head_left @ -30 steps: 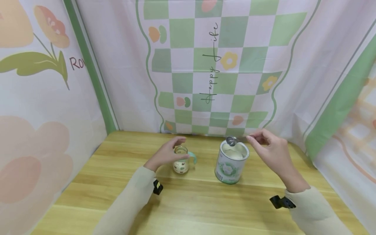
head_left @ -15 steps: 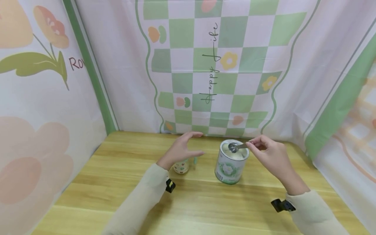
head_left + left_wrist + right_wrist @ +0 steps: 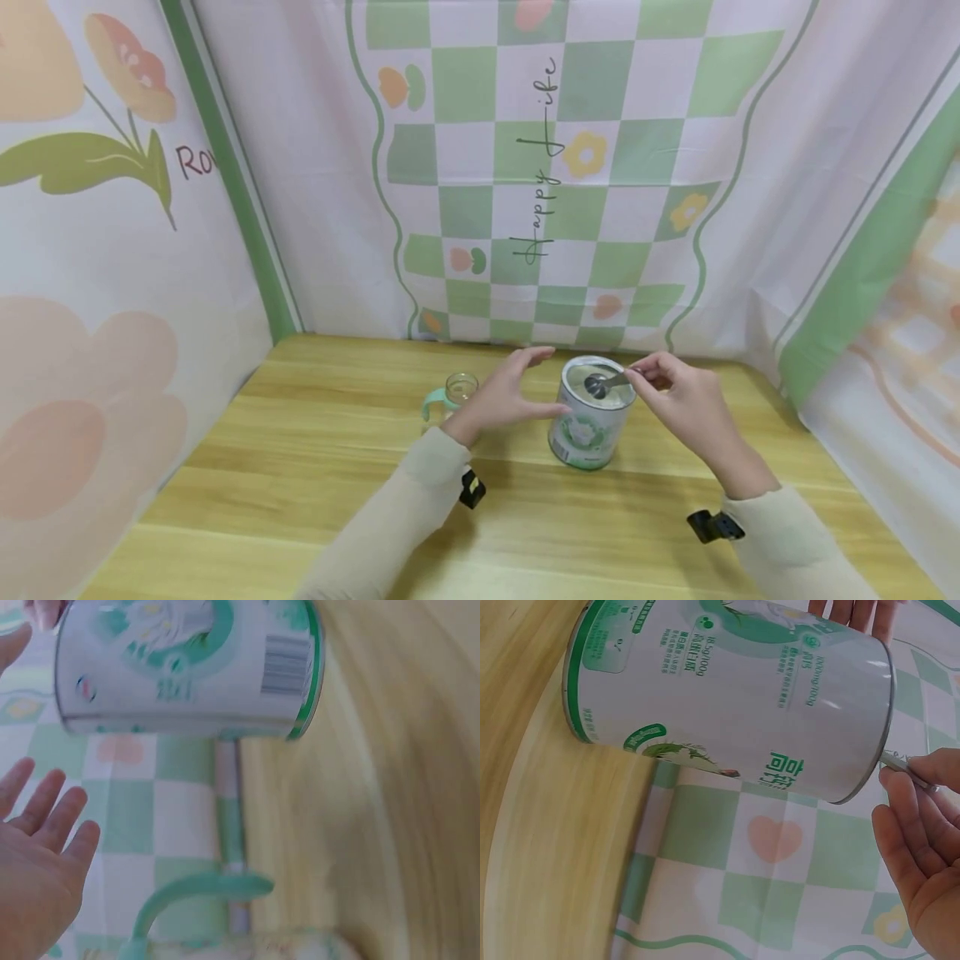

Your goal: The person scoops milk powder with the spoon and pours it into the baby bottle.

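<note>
Right hand: My right hand (image 3: 686,400) pinches the handle of a metal spoon (image 3: 604,382) between thumb and fingers; the right wrist view confirms the grip.
Spoon: Handle crosses the right side of the can's rim; rounded bowl lies within the opening. I cannot tell whether the bowl touches the powder.
Can: One white and green can (image 3: 588,435), upright and lidless, on the table (image 3: 375,533) between my hands.
Can contents: Pale powder (image 3: 582,377), visible through the opening around the spoon bowl.
Can markings: Flower print and barcode on the side seen in the left wrist view; printed characters on the side seen in the right wrist view.
Left hand: My left hand (image 3: 506,396) is extended at the left side of the can, thumb spread from the fingers, grasping nothing. Contact between thumb and can wall: I cannot tell.
Cup: Clear cup (image 3: 461,383) with a mint-green handle (image 3: 432,402), left of the can; my left hand and wrist hide its lower part in the head view.
Sleeves: Beige on both arms; one black device (image 3: 472,489) at my left wrist, another at my right.
Backdrop: Green and white checked cloth (image 3: 525,108) behind the table, lettered "Happy Life".
</note>
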Action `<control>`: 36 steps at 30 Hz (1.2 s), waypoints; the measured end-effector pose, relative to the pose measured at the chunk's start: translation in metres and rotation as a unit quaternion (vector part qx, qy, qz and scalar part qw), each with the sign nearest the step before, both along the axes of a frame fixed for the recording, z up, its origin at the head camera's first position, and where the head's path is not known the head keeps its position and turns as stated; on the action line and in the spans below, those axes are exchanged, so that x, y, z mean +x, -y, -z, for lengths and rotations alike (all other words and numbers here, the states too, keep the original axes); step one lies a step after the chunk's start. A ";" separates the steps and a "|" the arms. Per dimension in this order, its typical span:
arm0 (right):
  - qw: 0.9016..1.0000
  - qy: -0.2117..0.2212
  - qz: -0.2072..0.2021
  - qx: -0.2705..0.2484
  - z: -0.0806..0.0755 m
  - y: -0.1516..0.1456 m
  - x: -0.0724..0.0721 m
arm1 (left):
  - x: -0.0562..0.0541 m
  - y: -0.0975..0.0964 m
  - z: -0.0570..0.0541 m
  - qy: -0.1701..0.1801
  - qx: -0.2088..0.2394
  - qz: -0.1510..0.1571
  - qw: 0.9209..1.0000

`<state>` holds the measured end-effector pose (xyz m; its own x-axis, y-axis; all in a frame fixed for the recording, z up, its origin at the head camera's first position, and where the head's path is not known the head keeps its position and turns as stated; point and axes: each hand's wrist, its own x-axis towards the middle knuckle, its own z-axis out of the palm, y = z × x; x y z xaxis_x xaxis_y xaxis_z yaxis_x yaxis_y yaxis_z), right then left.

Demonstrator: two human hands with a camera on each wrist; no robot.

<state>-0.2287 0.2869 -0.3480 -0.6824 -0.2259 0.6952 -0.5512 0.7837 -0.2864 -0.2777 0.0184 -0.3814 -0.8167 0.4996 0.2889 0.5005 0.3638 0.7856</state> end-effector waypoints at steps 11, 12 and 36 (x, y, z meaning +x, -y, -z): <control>0.999 -0.016 -0.014 0.028 0.005 -0.001 -0.008 | -0.001 -0.029 0.012 0.073 0.031 0.009 0.997; 0.999 -0.017 -0.017 0.029 0.005 -0.001 -0.008 | -0.002 -0.031 0.013 0.084 0.037 0.009 0.996; 0.983 -0.047 -0.093 0.153 0.000 0.004 -0.017 | -0.004 -0.058 0.029 0.141 0.131 0.047 0.980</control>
<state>-0.2455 0.2830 -0.3479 -0.5461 -0.5490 0.6327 -0.7055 0.7087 0.0060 -0.2816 0.0765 -0.4103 -0.8367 0.5150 0.1861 0.2714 0.0947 0.9578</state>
